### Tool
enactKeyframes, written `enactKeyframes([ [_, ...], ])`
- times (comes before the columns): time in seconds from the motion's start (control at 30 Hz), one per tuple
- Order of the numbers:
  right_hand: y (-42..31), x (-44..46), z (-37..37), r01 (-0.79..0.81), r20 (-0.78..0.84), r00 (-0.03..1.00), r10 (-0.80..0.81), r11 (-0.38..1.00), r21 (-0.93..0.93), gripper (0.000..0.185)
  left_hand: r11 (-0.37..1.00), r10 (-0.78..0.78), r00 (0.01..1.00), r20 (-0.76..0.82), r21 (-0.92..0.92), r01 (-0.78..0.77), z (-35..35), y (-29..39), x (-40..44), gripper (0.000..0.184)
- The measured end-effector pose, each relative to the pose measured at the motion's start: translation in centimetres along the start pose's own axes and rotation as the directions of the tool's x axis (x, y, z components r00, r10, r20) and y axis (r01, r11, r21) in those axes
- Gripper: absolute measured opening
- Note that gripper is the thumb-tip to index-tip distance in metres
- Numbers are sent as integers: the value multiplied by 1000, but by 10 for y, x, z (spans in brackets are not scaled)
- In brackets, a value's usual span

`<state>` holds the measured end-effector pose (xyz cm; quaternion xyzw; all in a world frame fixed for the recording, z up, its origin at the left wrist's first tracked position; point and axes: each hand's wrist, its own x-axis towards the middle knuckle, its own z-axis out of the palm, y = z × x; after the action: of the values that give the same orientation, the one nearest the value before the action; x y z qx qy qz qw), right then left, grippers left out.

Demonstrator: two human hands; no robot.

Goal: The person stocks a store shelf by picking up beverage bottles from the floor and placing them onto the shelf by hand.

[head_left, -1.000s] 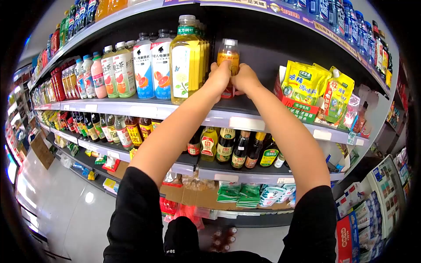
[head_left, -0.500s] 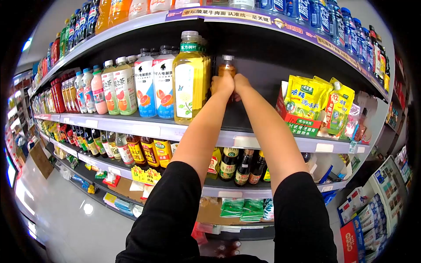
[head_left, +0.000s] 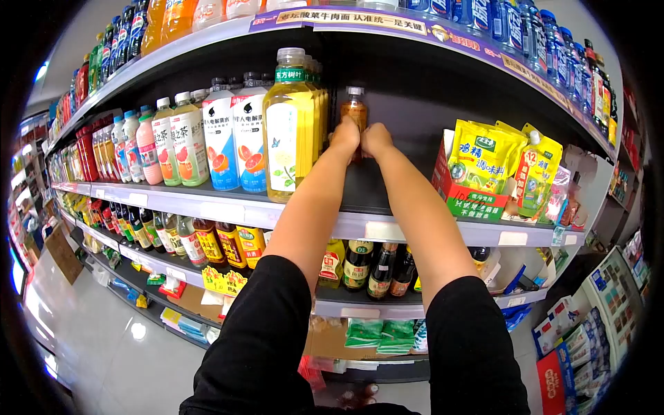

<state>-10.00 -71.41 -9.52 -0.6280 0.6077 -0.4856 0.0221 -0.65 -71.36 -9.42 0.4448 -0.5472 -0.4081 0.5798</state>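
Observation:
An orange-brown bottle with a clear cap [head_left: 355,109] stands upright deep on the middle shelf, just right of the row of large yellow tea bottles [head_left: 290,131]. My left hand [head_left: 346,136] is closed at the bottle's lower left front, its fingers partly hidden. My right hand [head_left: 376,140] is at the bottle's right side with its fingers curled; whether they press on the bottle cannot be made out. Both arms reach over the shelf edge.
Yellow seasoning pouches [head_left: 484,159] stand in a red-green box on the right. Grapefruit drink bottles [head_left: 220,142] line the left. Sauce bottles [head_left: 359,264] fill the shelf below. The purple-striped upper shelf edge [head_left: 387,26] runs overhead, with blue bottles [head_left: 508,28] above.
Both hands and the bottle have moved deeper into the shelf. My right hand has drawn slightly away from my left. The camera view has shifted.

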Motion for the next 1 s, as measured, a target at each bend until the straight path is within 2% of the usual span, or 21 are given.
enactKeyframes([
  [0.2,3,-2,4,83,55,995,-79,995,-63,18,999,-30,997,71,-18,31,0,-2,-2,64],
  [0.27,1,-4,3,67,71,995,-64,997,-32,19,998,-5,990,141,-60,13,1,-8,3,63],
  [0.33,0,-5,3,48,90,995,-48,999,-2,21,999,-2,995,104,-48,7,5,-17,16,56],
  [0.4,-2,-5,-2,-3,270,963,-16,998,70,47,999,-2,998,70,-37,5,9,-20,21,51],
  [0.43,-4,-7,-1,-4,273,962,-15,998,69,47,999,-16,999,37,-46,17,10,-21,24,51],
  [0.5,-4,-8,4,1,214,976,-25,994,112,65,998,-34,999,1,-54,34,5,-19,14,51],
  [0.57,-4,-9,2,0,261,965,-26,995,98,70,989,59,972,227,-148,-26,-1,-17,3,50],
  [0.6,-5,-9,0,6,303,952,-30,997,81,76,989,57,973,225,-146,-24,-1,-13,-3,50],
  [0.67,-7,-10,-2,-8,299,954,-21,995,95,73,993,56,992,114,-107,-43,5,-8,-10,50],
  [0.73,-7,-9,-5,-18,291,957,-13,994,106,71,994,75,991,107,-82,-66,5,-7,-11,51],
  [0.8,-10,-10,-9,-67,232,973,13,972,226,74,994,94,991,97,-62,-88,3,-3,-17,51],
  [0.83,-11,-12,-10,-66,234,972,12,972,225,74,993,97,987,127,-78,-88,1,-2,-21,53],
  [0.9,-16,-19,-16,-70,104,993,50,977,201,75,992,102,982,158,-92,-88,2,-4,-16,55],
  [0.97,-21,-22,-23,-94,99,992,74,970,222,74,1000,19,1000,1,14,-19,5,-5,-7,68],
  [1.0,-21,-22,-25,-117,95,991,97,963,242,74,1000,18,1000,0,14,-18,3,3,-20,68],
])
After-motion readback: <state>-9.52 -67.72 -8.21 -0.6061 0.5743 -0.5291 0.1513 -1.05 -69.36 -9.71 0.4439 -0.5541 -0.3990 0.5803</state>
